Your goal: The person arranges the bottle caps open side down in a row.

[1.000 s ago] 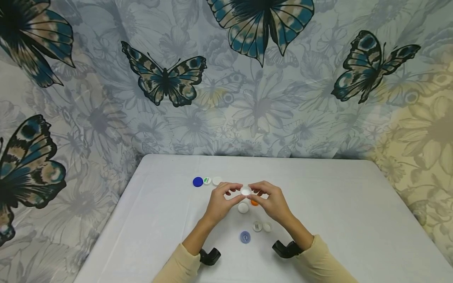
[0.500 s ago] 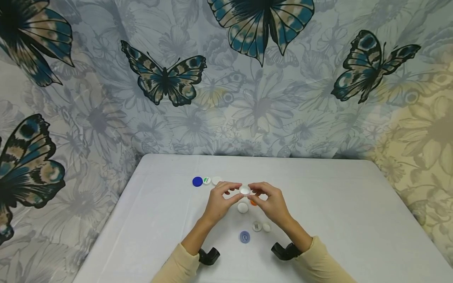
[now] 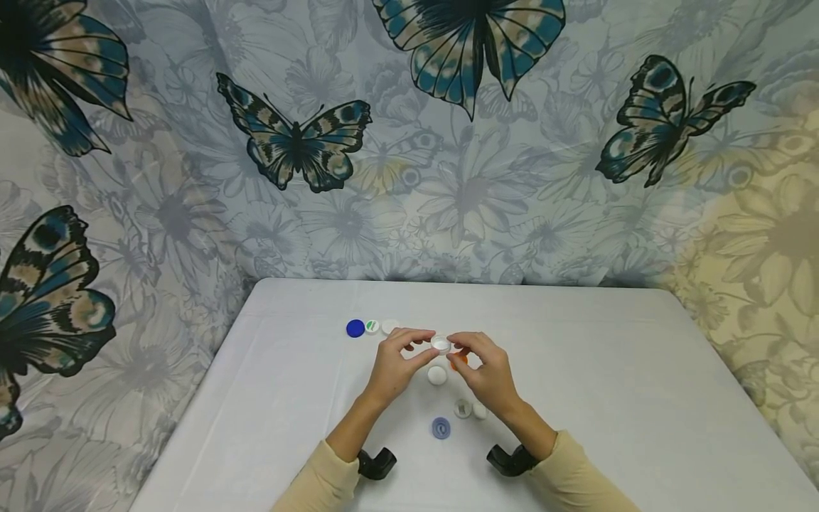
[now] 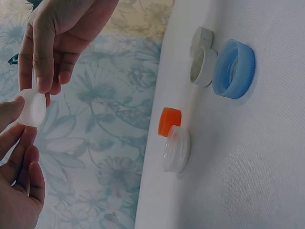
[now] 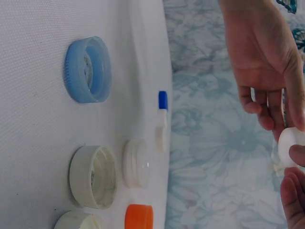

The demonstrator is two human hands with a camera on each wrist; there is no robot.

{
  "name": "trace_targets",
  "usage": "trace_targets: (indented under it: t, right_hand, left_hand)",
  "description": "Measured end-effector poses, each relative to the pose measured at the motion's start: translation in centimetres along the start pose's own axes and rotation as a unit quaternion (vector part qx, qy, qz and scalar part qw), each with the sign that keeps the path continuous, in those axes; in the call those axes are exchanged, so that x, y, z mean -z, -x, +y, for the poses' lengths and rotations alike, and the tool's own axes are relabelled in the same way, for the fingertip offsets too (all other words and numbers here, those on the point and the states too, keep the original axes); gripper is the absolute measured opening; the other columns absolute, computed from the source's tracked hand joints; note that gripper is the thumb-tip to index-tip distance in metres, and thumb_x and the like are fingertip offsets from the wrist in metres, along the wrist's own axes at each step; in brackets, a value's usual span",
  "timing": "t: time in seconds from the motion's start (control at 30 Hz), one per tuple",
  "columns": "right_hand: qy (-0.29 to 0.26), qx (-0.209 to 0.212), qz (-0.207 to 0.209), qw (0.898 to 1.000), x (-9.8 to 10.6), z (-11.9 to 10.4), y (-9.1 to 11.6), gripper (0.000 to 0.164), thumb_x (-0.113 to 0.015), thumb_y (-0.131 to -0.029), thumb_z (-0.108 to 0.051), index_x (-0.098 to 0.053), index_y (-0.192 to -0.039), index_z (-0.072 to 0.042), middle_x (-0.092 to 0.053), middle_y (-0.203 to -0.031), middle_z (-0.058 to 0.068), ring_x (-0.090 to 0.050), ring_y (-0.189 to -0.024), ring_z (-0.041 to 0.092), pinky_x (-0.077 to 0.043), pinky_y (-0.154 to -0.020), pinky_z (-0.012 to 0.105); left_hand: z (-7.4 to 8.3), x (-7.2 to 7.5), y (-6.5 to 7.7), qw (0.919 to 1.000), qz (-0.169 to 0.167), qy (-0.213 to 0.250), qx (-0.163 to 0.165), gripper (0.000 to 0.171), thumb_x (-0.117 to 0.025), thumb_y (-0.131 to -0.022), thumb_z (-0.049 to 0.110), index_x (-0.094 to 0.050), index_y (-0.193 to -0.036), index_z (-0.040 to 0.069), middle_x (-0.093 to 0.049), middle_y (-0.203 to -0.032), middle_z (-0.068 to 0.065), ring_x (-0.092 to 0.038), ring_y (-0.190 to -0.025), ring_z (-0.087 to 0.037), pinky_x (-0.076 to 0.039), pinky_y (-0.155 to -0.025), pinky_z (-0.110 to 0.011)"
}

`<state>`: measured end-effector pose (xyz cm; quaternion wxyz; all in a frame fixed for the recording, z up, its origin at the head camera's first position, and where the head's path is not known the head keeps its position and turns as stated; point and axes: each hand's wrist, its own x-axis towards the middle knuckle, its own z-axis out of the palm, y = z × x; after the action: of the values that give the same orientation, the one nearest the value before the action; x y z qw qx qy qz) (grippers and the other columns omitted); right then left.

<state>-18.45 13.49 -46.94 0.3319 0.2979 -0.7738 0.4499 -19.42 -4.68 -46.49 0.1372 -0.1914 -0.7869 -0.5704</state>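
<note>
A small white bottle cap (image 3: 441, 344) is held up above the table, its hollow side showing in the head view. My left hand (image 3: 392, 370) pinches its left edge between thumb and fingertips. From the other side my right hand (image 3: 491, 373) has thumb and fingers at the right edge; in the right wrist view its thumb overlaps the cap (image 5: 287, 140). Under the hands, an orange cap (image 4: 169, 121) stands beside a translucent white cap (image 4: 177, 150). Nearer to me are a light blue cap (image 3: 441, 428) and two whitish caps, one (image 3: 463, 408) with its hollow up.
Farther back on the white table (image 3: 576, 398) lie a dark blue cap (image 3: 355, 328), a white cap with a green mark (image 3: 372, 327) and a plain white one (image 3: 389, 326), in a row. Butterfly-patterned cloth (image 3: 409, 213) hangs behind the table's far edge.
My right hand has turned slightly and its fingers have shifted at the cap's edge, showing more of the orange cap. The held cap has tilted a little; the left hand barely moves.
</note>
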Motion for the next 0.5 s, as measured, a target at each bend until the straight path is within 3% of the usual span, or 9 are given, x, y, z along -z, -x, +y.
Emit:
trace_targets:
  t: [0.2, 0.5]
  right_hand:
    - [0.011, 0.025, 0.021, 0.999, -0.29, -0.02, -0.02, 0.038, -0.082, -0.065, 0.013, -0.071, -0.099, 0.0, -0.071, -0.088, 0.012, -0.062, -0.071, 0.023, -0.053, -0.067, 0.021]
    - [0.021, 0.008, 0.023, 0.999, -0.09, -0.23, -0.07, 0.034, -0.08, -0.068, 0.011, -0.073, -0.101, 0.001, -0.072, -0.092, 0.011, -0.063, -0.073, 0.021, -0.053, -0.064, 0.024]
  left_hand:
    - [0.25, 0.2, -0.01, 1.0, 0.002, 0.003, 0.0, 0.029, -0.08, -0.079, 0.011, -0.074, -0.107, 0.008, -0.074, -0.102, -0.006, -0.06, -0.094, -0.024, -0.05, -0.081, -0.033]
    - [0.28, 0.32, 0.08, 0.9999, -0.004, -0.011, -0.013, 0.027, -0.077, -0.083, 0.019, -0.074, -0.109, 0.011, -0.074, -0.1, -0.003, -0.061, -0.093, -0.022, -0.049, -0.08, -0.029]
